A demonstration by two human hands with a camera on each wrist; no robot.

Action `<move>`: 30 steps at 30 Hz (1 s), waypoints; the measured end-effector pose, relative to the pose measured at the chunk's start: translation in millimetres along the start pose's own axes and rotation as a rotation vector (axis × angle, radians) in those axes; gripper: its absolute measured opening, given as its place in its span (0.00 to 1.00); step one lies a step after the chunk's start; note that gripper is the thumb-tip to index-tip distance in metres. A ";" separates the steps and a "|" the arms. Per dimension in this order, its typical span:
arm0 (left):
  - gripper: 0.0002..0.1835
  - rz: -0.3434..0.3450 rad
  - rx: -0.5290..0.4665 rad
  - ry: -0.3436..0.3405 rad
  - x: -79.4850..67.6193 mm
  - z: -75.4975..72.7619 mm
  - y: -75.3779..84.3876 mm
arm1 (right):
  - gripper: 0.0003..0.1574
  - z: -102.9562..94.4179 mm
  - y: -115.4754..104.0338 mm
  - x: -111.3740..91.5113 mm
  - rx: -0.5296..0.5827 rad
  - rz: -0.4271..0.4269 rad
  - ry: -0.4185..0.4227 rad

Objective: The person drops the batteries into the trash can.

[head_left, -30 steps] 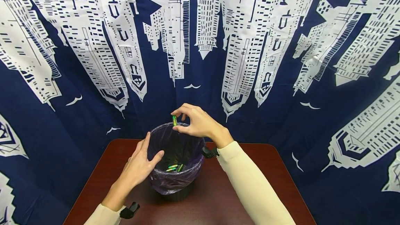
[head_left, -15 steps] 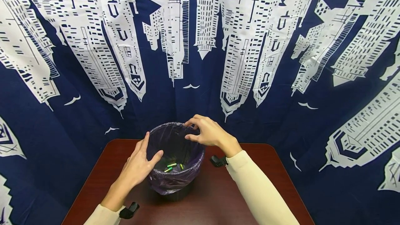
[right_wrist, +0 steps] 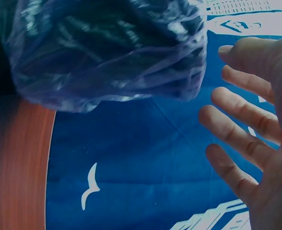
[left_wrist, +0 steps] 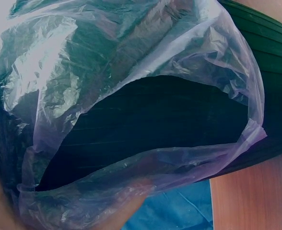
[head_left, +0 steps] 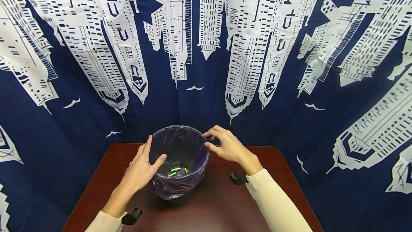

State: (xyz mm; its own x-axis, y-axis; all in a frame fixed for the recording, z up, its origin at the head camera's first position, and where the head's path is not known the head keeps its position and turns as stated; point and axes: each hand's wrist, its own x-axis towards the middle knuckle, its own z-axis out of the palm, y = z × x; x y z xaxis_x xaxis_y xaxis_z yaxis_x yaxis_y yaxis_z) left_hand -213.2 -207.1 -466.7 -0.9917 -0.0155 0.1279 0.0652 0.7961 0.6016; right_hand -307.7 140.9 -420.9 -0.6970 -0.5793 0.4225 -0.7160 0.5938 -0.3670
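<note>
A dark trash can [head_left: 180,202] lined with a thin purple plastic bag [head_left: 193,182] stands on the table. Several green-and-gold batteries [head_left: 175,169] lie at its bottom. My left hand [head_left: 140,167] rests against the left side of the rim, thumb and fingers spread. My right hand [head_left: 230,146] is just off the right side of the rim, holding nothing, its fingers loosely bent. In the right wrist view, the fingers [right_wrist: 237,129] are spread beside the bag, apart from it. The bag's folded-over edge shows close up in the left wrist view, partly covering the left fingers.
The reddish-brown table [head_left: 225,207] runs under the trash can, with its rounded back corners near the curtain. A navy curtain [head_left: 206,81] with white buildings hangs behind and on both sides. Each wrist carries a small black camera [head_left: 238,178].
My right hand has let go of a battery, which fell into the trash can. The hand then moved right and down, away from the opening. My left hand has stayed at the rim.
</note>
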 end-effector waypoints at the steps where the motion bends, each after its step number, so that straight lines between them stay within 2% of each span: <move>1: 0.58 0.000 -0.008 0.000 -0.7 0.4 0.6 | 0.19 0.0 2.6 -3.7 0.009 0.000 0.011; 13: 0.59 -0.001 -0.030 -0.001 -0.9 0.1 0.0 | 0.21 0.2 32.7 -50.5 0.021 0.010 0.066; 25: 0.58 -0.009 -0.032 -0.009 -0.7 2.4 0.6 | 0.26 12.0 74.7 -107.9 0.007 0.084 0.094; 30: 0.59 -0.012 -0.023 -0.008 -0.6 1.5 -0.8 | 0.27 16.1 91.3 -128.1 -0.001 0.140 0.088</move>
State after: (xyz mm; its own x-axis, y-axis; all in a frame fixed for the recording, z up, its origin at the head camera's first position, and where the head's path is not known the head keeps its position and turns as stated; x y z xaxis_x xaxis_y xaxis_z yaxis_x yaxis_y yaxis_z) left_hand -212.9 -206.9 -468.5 -0.9932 -0.0200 0.1147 0.0560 0.7818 0.6210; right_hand -284.4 260.4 -521.9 -0.7841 -0.4397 0.4381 -0.6119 0.6659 -0.4268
